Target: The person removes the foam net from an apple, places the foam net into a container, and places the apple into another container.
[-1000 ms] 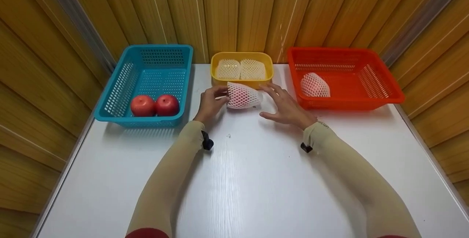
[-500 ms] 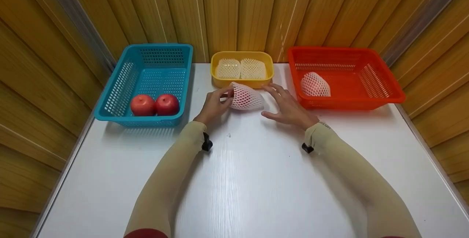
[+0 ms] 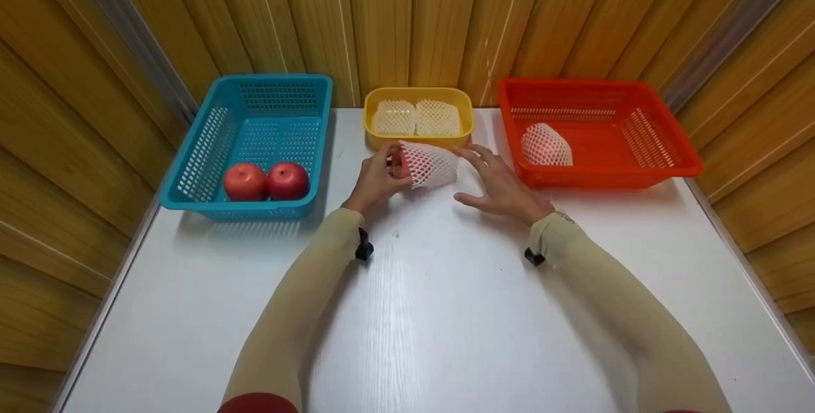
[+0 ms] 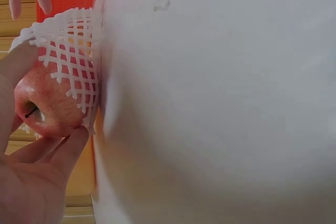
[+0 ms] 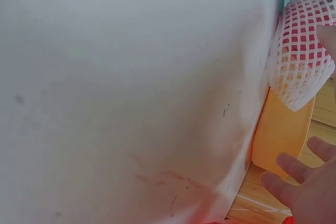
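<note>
An apple with its stem end bare is partly inside a white foam fruit net, just in front of the yellow container. My left hand holds the apple at the net's open end, thumb on one side and fingers on the other. The net's narrower end points right and sags loosely past the apple. My right hand is spread at that end, fingers apart and curved slightly. In the right wrist view its thumb overlaps the net, while the other fingers are near the yellow container.
Two apples lie in a blue basket at the left. The yellow container at the back holds two flat foam nets. A red basket at the right holds a netted apple.
The left hand has shifted slightly right, its fingers closer round the apple. More bare apple now shows at the net's left end. The right hand has stayed nearly still.
</note>
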Action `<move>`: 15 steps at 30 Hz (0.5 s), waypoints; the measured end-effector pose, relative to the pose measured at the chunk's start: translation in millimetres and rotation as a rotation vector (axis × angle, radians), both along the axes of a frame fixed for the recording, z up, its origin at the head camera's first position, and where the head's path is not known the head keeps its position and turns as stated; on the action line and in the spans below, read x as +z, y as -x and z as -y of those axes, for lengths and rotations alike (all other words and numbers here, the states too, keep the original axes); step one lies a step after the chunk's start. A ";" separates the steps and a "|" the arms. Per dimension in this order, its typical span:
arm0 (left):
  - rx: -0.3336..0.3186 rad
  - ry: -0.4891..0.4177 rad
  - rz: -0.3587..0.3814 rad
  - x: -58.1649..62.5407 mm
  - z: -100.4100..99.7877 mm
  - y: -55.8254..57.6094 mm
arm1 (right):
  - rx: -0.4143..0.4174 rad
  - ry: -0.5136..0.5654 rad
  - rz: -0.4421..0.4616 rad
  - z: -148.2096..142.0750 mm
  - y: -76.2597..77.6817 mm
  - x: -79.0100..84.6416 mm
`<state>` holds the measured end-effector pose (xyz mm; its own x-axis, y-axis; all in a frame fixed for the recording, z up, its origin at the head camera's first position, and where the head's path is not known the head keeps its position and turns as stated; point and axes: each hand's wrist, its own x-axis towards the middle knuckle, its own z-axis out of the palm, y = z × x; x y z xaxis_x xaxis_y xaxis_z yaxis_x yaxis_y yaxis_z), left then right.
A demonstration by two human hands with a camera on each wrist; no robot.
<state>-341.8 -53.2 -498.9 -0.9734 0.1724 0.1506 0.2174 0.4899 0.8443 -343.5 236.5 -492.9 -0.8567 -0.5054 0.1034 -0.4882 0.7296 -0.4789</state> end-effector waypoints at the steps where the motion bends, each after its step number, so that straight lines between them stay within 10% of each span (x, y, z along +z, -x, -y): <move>1: 0.005 0.003 -0.012 -0.3 -0.4 0.7 | -0.002 -0.003 0.001 0.1 -0.2 0.1; 15: 0.003 0.013 -0.032 -3.0 -1.4 2.7 | -0.044 -0.033 0.057 -2.7 -3.6 2.5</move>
<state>-344.5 -51.8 -501.9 -0.9688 0.1713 0.1793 0.2424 0.5015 0.8305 -339.8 239.2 -490.4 -0.8821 -0.4695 0.0378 -0.4280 0.7655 -0.4805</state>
